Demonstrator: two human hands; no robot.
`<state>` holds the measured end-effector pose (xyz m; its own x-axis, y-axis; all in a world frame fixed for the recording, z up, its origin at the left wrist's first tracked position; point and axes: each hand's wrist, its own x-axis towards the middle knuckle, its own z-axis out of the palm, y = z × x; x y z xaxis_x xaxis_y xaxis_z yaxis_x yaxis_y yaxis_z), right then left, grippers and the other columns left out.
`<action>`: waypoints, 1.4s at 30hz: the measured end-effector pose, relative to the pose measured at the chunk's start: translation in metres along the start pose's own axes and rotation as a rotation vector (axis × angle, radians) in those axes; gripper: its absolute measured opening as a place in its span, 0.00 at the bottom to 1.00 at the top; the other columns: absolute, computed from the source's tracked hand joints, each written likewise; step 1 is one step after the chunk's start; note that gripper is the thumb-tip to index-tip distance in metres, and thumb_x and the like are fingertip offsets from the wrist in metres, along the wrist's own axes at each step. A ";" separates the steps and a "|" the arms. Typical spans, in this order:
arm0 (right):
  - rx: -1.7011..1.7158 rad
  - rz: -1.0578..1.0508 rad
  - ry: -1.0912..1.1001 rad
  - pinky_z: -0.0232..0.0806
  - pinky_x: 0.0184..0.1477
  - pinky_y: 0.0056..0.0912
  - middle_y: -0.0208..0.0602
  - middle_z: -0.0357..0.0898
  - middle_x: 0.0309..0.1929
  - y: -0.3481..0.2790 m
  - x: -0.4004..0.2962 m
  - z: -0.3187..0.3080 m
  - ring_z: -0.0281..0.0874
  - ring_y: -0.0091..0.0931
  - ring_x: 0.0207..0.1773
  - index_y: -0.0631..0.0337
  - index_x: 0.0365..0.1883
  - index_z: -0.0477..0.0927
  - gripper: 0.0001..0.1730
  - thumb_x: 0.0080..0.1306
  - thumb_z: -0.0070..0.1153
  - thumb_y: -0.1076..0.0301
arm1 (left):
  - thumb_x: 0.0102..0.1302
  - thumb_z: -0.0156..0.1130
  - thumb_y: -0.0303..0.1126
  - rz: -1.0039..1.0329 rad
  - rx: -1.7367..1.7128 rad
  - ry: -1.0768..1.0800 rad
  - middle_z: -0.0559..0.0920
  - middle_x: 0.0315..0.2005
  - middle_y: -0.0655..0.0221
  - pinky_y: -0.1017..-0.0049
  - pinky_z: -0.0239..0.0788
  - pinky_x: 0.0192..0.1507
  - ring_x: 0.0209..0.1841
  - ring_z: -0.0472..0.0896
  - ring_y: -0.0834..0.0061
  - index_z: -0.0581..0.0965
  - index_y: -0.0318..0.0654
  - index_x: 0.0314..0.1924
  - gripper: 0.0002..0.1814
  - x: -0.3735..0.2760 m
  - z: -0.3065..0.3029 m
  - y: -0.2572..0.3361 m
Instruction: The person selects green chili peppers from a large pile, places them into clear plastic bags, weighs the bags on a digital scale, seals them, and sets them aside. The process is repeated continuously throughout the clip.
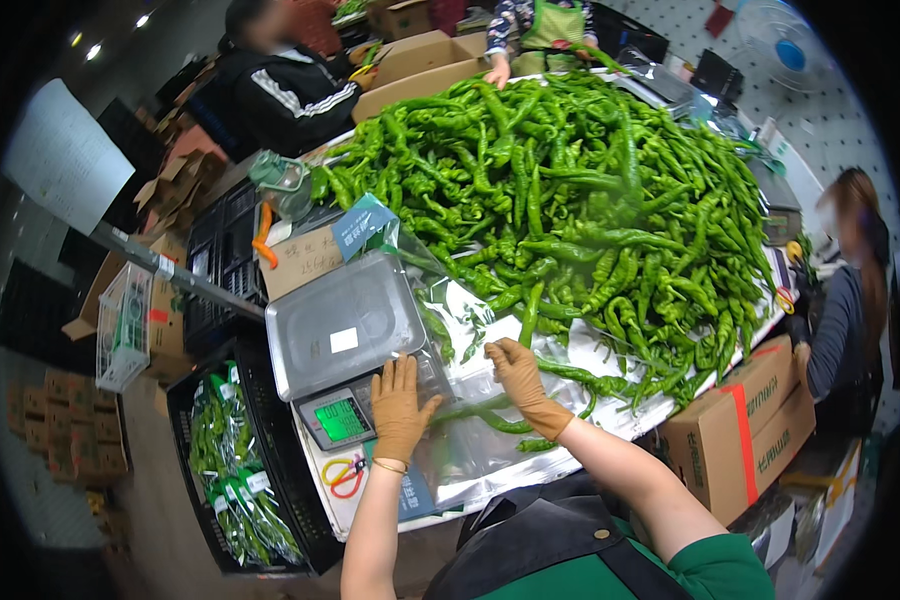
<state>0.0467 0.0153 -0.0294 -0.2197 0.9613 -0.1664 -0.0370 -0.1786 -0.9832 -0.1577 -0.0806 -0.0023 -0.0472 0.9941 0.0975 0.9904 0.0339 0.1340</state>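
Observation:
My left hand (403, 409), in a tan glove, lies flat with its thumb spread at the front edge of a digital scale's metal pan (345, 315). Beside it glows the scale's green display (337, 421). My right hand (525, 386), gloved alike, has curled fingers near a clear plastic bag (461, 311); whether they pinch any film cannot be told. Under and around the hands, more clear plastic film (465, 457) covers the table's front, with a few loose peppers (506, 421) there. A large heap of long green peppers (570, 195) rises beyond.
Scissors (343, 476) with red and yellow handles lie below the scale. At left stands a black crate (311, 517) of bagged peppers (247, 502). A metal pole (187, 277) slants in from the left. Cartons (742, 427) stand at right. Co-workers (292, 97) surround the table.

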 end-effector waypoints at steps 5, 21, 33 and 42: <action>-0.100 0.021 0.038 0.60 0.22 0.20 0.24 0.74 0.19 -0.005 -0.010 0.003 0.66 0.14 0.18 0.63 0.42 0.84 0.15 0.70 0.61 0.59 | 0.65 0.59 0.55 -0.053 0.072 0.061 0.71 0.66 0.59 0.53 0.49 0.71 0.65 0.69 0.56 0.65 0.34 0.69 0.41 -0.015 -0.001 -0.027; -0.282 -0.058 -0.056 0.56 0.22 0.27 0.27 0.69 0.16 0.009 -0.005 0.087 0.59 0.17 0.20 0.65 0.26 0.80 0.20 0.71 0.60 0.57 | 0.61 0.66 0.38 -0.152 -0.185 0.285 0.68 0.67 0.54 0.53 0.51 0.71 0.69 0.63 0.47 0.69 0.40 0.66 0.34 -0.034 -0.020 0.013; -0.456 -0.089 -0.091 0.67 0.29 0.41 0.42 0.77 0.20 0.008 -0.029 0.055 0.76 0.42 0.25 0.55 0.29 0.81 0.26 0.68 0.54 0.39 | 0.58 0.60 0.20 0.030 -0.072 0.196 0.72 0.66 0.58 0.50 0.58 0.68 0.66 0.68 0.44 0.81 0.46 0.53 0.22 -0.062 -0.023 0.001; -0.512 -0.110 -0.108 0.69 0.32 0.42 0.41 0.80 0.22 0.002 -0.001 0.038 0.79 0.43 0.28 0.53 0.35 0.82 0.28 0.67 0.52 0.35 | 0.54 0.55 0.15 -0.099 0.044 0.045 0.67 0.70 0.61 0.49 0.44 0.74 0.74 0.56 0.45 0.76 0.41 0.60 0.31 -0.087 -0.043 -0.026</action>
<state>0.0098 0.0058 -0.0279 -0.3410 0.9368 -0.0781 0.4087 0.0729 -0.9097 -0.1850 -0.1727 0.0279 -0.1497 0.9801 0.1306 0.9853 0.1368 0.1022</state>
